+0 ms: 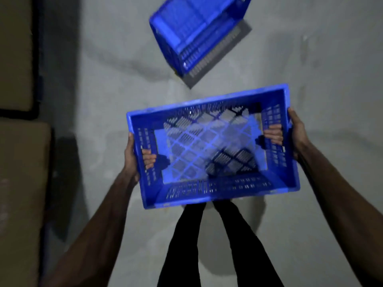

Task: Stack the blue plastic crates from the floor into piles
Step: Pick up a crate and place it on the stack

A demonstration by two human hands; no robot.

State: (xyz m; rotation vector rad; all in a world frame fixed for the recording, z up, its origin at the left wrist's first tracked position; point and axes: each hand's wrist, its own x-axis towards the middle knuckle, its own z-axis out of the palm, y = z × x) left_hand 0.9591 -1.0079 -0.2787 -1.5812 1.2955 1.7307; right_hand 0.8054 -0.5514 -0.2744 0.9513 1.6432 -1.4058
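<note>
Both hands are wrapped around one blue crate (213, 146), held open side up above the grey floor (310, 59): left hand (132, 156) at its left end, right hand (294, 133) at its right end, fingers (273, 133) poked through the handle slots. A second crate (196, 32) is seen tipped on its side further ahead, well apart.

Held crate (211, 148): bright blue, diamond lattice base, slotted walls. Second crate (196, 32): same blue, ribbed slots. Floor (310, 79): pale grey, faint darker stains. Boxes (18, 172): dull tan, dark gaps between. Trousers (207, 245): black.
</note>
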